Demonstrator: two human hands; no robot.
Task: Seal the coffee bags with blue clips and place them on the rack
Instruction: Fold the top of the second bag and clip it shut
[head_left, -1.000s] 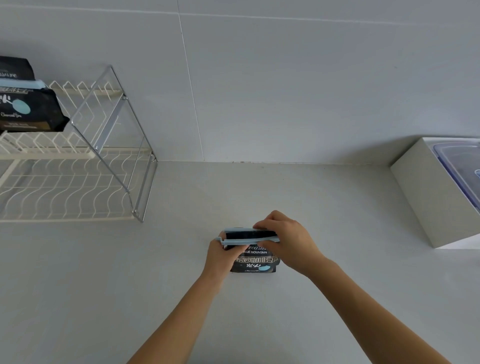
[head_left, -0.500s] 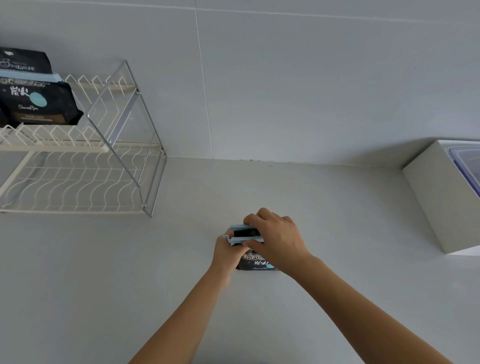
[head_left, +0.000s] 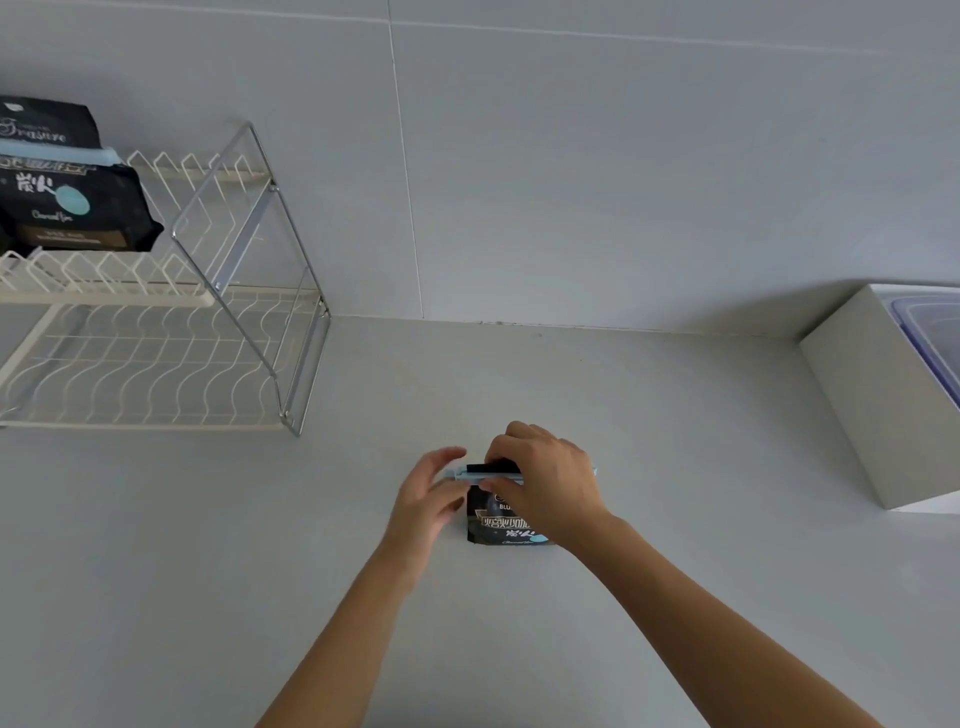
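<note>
A small black coffee bag (head_left: 494, 522) stands upright on the grey counter near the middle. A light blue clip (head_left: 470, 474) runs across its folded top. My right hand (head_left: 545, 480) grips the bag's top and the clip from above and the right, hiding much of both. My left hand (head_left: 428, 496) hovers just left of the bag, fingers spread, off the clip. At the far left, a white wire rack (head_left: 156, 291) carries two black coffee bags (head_left: 67, 202) on its upper shelf, the front one sealed with a blue clip (head_left: 57, 156).
The rack's lower shelf (head_left: 140, 374) holds nothing. A white box (head_left: 872, 395) with a clear lidded plastic container (head_left: 930, 338) on it stands at the right edge. Bare grey counter (head_left: 649, 405) lies between the rack and the box, and a tiled wall behind.
My left hand has let go of the clip's left end and opened, drifting slightly left. My right hand stays clamped on the bag's top. The camera view has shifted.
</note>
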